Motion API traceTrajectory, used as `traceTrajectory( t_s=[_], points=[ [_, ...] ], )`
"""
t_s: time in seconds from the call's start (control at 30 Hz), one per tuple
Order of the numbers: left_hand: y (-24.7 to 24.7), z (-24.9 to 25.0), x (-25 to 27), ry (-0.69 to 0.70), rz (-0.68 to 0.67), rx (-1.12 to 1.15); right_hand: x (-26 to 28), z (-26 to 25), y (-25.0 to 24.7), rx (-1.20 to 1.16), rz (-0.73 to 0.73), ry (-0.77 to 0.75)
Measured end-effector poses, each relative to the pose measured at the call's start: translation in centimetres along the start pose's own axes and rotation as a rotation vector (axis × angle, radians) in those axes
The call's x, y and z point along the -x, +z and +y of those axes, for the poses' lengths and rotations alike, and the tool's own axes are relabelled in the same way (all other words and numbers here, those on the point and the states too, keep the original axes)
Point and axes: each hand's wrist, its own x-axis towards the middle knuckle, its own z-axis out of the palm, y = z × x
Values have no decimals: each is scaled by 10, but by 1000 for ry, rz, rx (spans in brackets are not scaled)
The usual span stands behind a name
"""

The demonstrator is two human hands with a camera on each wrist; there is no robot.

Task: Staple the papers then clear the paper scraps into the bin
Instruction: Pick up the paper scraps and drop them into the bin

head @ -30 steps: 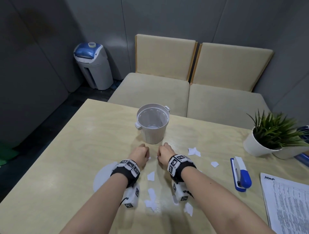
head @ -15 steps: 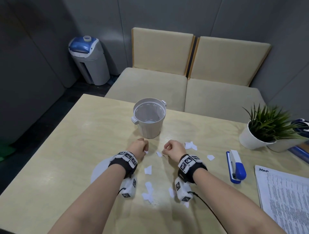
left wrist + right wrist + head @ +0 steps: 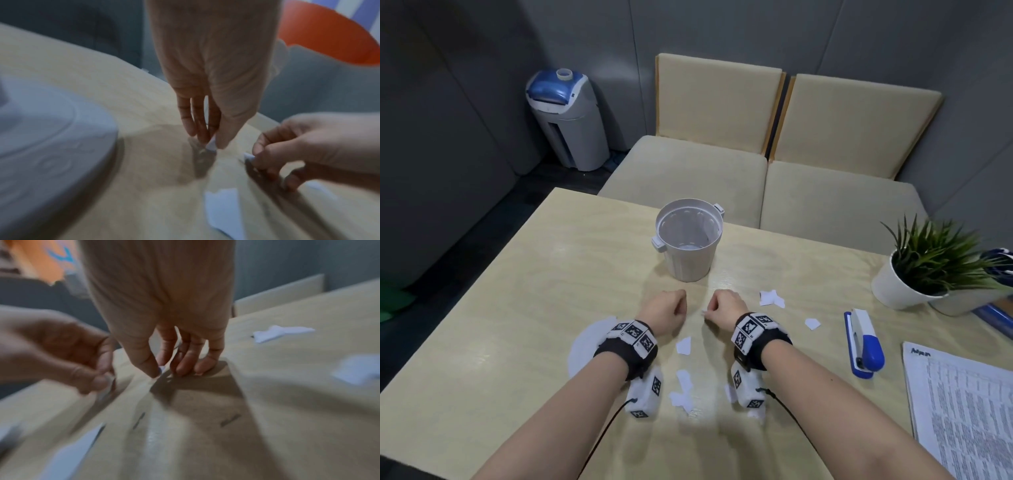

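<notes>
Left wrist: scrap [image 3: 211,144] between fingertips [image 3: 223,142].

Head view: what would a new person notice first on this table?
Probably the two hands, the left hand and the right hand, side by side at the table's middle, each pinching a small paper scrap. Just beyond them stands the open white bin, with more white scraps lying around. At the right lie the blue stapler and the printed papers.

Dim, soft overhead light leaves pale glare on the table [image 3: 756,274] and short shadows under the hands. Both wrist views are motion-blurred, smeared and stretched toward their edges
</notes>
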Motion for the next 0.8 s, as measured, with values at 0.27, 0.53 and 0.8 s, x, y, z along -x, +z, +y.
traceTrajectory(
  t_s=[0.27, 0.53, 0.8],
  points=[
    [25, 13, 39, -73, -181, 103, 42, 77, -31, -610, 132, 339],
    [34, 18, 46, -171, -58, 102, 75, 99, -29, -356, 177, 293],
    [39, 11, 49, -221, 6, 184, 79, 118, -33, -377, 220, 370]
  ],
)
